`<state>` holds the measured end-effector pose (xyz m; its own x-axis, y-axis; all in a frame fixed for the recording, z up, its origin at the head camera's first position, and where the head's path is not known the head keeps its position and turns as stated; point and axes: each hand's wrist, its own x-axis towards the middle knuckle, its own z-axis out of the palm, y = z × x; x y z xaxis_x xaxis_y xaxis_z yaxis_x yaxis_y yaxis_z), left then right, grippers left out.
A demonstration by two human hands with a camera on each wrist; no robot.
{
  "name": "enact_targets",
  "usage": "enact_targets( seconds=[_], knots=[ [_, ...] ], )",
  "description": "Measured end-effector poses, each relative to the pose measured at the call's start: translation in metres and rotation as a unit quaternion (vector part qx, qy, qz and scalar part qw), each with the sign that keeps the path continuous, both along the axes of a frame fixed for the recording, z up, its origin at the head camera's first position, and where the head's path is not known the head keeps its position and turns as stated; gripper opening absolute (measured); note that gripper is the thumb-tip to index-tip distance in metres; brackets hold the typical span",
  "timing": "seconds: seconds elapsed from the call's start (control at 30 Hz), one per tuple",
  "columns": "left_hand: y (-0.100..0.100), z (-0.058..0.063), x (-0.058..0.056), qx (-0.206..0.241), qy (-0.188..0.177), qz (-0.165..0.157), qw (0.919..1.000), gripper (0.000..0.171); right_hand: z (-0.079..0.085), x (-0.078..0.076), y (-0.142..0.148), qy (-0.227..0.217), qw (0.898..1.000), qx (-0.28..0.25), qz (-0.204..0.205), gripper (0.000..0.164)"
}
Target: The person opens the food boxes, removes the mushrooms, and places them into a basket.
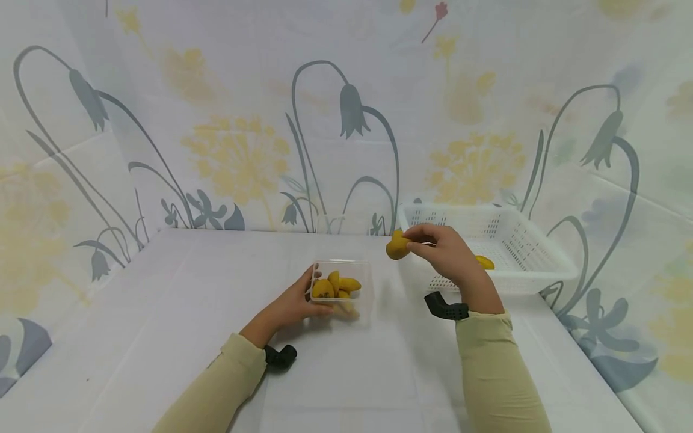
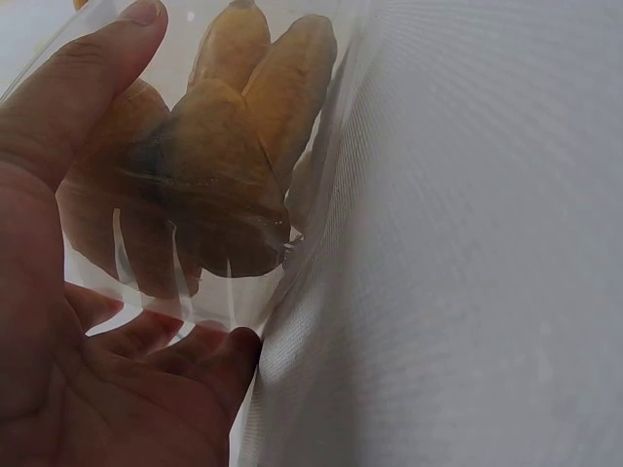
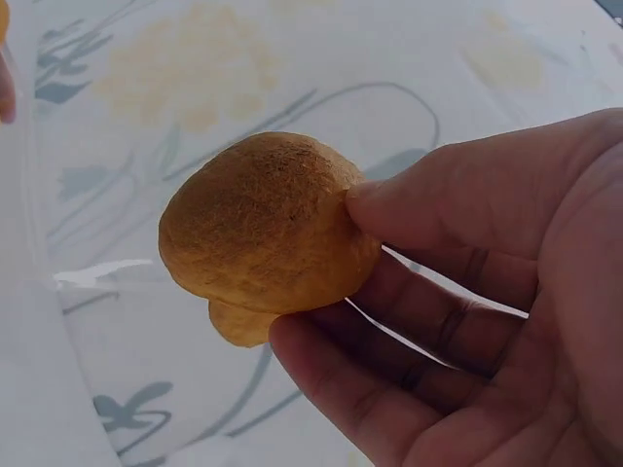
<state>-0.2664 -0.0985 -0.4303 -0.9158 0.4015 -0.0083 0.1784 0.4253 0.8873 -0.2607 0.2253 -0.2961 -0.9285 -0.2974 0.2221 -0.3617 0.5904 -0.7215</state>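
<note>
In my right hand (image 1: 449, 255), the thumb and fingers pinch a yellow mushroom-shaped piece (image 3: 268, 224) with a brownish rounded cap and a short stub below. It is held above the table, at the near left corner of the white basket. My left hand (image 1: 289, 305) grips the left side of a clear plastic box (image 1: 366, 285), thumb on one side and fingers curled at another. Inside that box lie several yellow-brown pieces (image 2: 224, 180), some rounded and some long, seen through the wall in the left wrist view.
A white perforated basket (image 1: 547, 273) stands on the right of the table, with a yellow piece (image 1: 484, 263) inside, partly behind my right wrist. White cloth (image 1: 178, 337) covers the table. A flower-printed curtain (image 1: 249, 72) rises along the back and sides.
</note>
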Motion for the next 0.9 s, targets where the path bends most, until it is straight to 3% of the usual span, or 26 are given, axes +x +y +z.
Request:
enact_targets(
  seconds=[0.4, 0.9],
  knots=[
    [0.002, -0.001, -0.001, -0.005, 0.000, 0.011, 0.9999, 0.117, 0.000, -0.002, 0.028, 0.002, 0.999, -0.001, -0.047, 0.029],
    [0.000, -0.005, -0.002, -0.005, -0.002, 0.011, 0.9999, 0.121, -0.009, -0.011, 0.041, -0.021, 0.996, 0.006, -0.089, 0.032]
  ],
)
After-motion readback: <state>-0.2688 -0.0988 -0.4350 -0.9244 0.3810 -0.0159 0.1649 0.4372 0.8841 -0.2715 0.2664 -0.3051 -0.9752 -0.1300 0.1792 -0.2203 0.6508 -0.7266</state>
